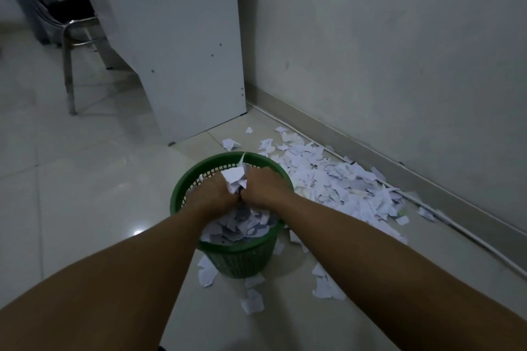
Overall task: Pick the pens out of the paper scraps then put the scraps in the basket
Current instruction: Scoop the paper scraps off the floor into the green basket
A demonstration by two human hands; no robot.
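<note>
1. Left hand and right hand pressed together over the green basket, both clutching one bundle of paper scraps between them — fingers curled around the wad.
2. Bundle held just above the basket's mouth, touching the heap of scraps already inside; basket roughly full to the rim on the near side.
3. Judged well under way, far from finished — a wide spread of scraps on the floor to the right of the basket, running along the wall.
4. A few stray pieces in front of the basket, more around its base.
5. No pens visible anywhere; impossible to tell whether any lie buried in the pile.
6. White cabinet panel and a metal-legged chair beyond, upper left.
7. No readable brand, label or writing; marks on the scraps too small to make out.
</note>
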